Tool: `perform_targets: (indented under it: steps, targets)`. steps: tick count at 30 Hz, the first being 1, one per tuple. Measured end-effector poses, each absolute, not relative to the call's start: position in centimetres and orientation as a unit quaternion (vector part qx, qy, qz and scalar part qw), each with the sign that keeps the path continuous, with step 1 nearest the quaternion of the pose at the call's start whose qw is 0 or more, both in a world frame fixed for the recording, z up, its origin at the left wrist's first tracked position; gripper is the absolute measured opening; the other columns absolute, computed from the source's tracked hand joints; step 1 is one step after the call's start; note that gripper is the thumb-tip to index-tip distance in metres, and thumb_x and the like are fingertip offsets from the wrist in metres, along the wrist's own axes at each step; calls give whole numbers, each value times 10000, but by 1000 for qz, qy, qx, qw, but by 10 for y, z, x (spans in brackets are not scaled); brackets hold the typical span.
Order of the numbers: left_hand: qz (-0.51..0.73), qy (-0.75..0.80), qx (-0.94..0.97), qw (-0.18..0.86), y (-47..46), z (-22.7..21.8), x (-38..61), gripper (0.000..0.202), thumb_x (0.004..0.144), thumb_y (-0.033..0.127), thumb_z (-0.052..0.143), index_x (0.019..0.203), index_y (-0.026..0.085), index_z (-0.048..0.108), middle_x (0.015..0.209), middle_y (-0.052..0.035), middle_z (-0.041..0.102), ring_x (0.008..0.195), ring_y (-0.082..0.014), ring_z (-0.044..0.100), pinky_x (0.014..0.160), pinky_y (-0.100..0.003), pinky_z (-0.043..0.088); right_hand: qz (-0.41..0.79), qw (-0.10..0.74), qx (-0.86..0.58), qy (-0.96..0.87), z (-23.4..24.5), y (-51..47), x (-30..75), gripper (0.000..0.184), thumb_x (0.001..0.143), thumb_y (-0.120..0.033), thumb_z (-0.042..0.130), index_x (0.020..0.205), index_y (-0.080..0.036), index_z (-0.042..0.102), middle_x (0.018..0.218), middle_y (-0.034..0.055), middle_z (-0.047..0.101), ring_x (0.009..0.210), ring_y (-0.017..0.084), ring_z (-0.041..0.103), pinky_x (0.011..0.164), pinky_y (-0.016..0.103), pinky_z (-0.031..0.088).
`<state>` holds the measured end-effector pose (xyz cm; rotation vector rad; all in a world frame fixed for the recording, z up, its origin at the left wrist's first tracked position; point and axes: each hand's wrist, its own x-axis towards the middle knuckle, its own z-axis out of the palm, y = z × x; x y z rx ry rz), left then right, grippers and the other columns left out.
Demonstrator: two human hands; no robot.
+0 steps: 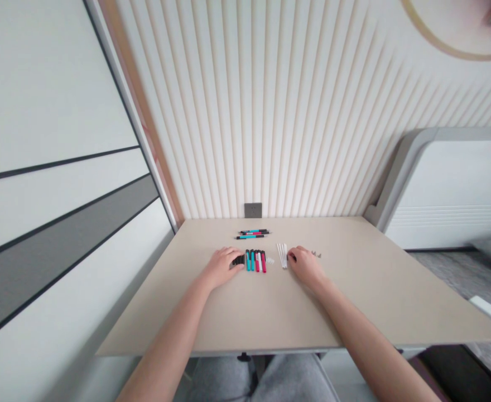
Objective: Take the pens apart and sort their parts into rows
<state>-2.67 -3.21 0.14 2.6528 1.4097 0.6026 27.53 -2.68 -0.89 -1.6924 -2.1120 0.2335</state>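
My left hand [221, 268] rests on the table with thumb and fingers apart, around a small row of black pen parts [239, 260]; it partly covers them. Beside these stand in line several pen barrels, turquoise ones [250, 261] and pink ones [263, 262], with black ends. Small clear pieces [270, 261] lie right of the barrels. Farther right are several thin white refills [282, 255]. My right hand [306, 265] is loosely curled at their right side, a gap showing between thumb and forefinger. Whether it touches the refills I cannot tell. Small greyish tips [317, 254] show beyond its knuckles.
Several whole pens [251, 234] in turquoise, pink and black lie farther back on the beige table [254, 312]. Behind them a dark socket [253, 210] sits low on the ribbed wall [270, 111]. A white cabinet [61, 234] stands at the left, a pale headboard [458, 184] at the right.
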Motion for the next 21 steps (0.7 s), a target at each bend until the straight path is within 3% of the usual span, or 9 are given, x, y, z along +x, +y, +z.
perform_targets:
  steps: [21]
  targets:
    - [199, 462, 864, 35, -32, -1, -27, 302, 881, 335, 610, 1173, 258, 599, 1185, -43, 627, 1089, -240, 556, 955, -391, 417, 103, 196, -599, -770, -9, -28, 280, 246, 930, -225, 475, 977, -200, 715, 941, 65, 622, 835, 157, 606, 738, 230, 359]
